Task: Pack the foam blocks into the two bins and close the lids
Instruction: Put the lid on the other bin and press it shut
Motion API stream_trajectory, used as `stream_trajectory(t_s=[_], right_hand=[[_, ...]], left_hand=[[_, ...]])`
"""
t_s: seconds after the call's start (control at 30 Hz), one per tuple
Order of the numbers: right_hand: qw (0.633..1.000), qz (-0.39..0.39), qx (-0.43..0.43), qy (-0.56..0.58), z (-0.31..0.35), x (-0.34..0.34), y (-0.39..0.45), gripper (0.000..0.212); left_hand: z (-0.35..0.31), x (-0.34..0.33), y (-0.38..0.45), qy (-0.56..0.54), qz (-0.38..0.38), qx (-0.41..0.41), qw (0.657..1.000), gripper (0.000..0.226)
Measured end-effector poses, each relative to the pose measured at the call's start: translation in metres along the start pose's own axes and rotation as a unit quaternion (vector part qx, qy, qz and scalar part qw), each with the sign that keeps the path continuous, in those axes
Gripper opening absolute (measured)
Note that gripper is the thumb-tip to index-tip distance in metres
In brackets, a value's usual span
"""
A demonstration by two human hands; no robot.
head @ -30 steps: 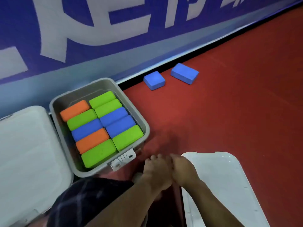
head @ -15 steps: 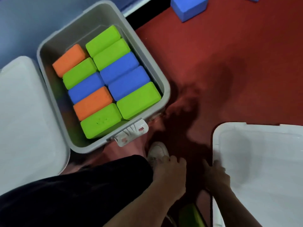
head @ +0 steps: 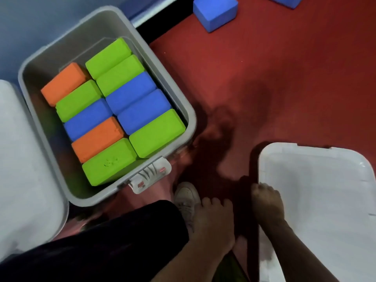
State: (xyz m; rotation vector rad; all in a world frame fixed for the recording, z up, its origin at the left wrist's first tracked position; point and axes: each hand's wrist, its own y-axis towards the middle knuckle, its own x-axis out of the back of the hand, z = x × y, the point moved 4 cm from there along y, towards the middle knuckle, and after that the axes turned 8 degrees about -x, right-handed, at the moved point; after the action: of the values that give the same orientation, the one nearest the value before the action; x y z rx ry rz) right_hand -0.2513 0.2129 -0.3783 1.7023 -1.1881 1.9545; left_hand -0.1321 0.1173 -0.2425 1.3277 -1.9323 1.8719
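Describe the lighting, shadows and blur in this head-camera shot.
Head view: a dark shadow falls on the red floor between the grey bin and the white lid; the left hand and right hand look dim and slightly smeared; the lid is bright, nearly washed out; the packed foam blocks stay sharp and vivid.

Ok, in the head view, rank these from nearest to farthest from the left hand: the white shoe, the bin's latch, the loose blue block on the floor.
From the left hand:
1. White shoe, touching it, just up-left.
2. Latch on the grey bin, further up-left on its near wall.
3. Loose blue block, far away at the top on the red floor.
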Motion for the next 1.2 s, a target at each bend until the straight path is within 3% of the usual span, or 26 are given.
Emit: stream_trajectory(t_s=[0.13, 0.27, 0.47, 0.63, 0.77, 0.97, 1.07, 1.2], right_hand=[[0.998, -0.058, -0.017, 0.026, 0.001, 0.093, -0.001, 0.020], [0.987, -0.143, 0.012, 0.068, 0.008, 0.215, -0.005, 0.031], [0.939, -0.274, 0.180, 0.104, 0.078, 0.397, -0.037, 0.036], [0.875, -0.330, 0.308, 0.174, 0.178, 0.507, -0.089, 0.030], [0.834, -0.321, 0.364, 0.263, 0.235, 0.584, -0.108, 0.039], [0.852, -0.266, 0.329, 0.310, 0.295, 0.643, -0.087, 0.059], [0.855, -0.232, 0.315, 0.341, 0.317, 0.650, -0.049, 0.066], [0.852, -0.149, 0.284, 0.413, 0.342, 0.602, 0.024, 0.070]], left_hand=[[-0.003, 0.032, -0.008, -0.017, -0.053, 0.019, 0.998, 0.057], [-0.018, 0.104, -0.023, -0.067, -0.197, -0.028, 0.978, 0.076], [0.053, 0.234, -0.099, -0.070, -0.402, -0.066, 0.911, 0.105], [0.126, 0.276, -0.193, -0.089, -0.510, -0.057, 0.854, 0.101], [0.175, 0.281, -0.254, -0.070, -0.563, -0.025, 0.823, 0.089], [0.248, 0.274, -0.275, -0.036, -0.590, 0.046, 0.805, 0.078], [0.281, 0.274, -0.264, -0.037, -0.599, 0.077, 0.796, 0.073], [0.320, 0.274, -0.226, -0.056, -0.555, 0.105, 0.823, 0.069]])
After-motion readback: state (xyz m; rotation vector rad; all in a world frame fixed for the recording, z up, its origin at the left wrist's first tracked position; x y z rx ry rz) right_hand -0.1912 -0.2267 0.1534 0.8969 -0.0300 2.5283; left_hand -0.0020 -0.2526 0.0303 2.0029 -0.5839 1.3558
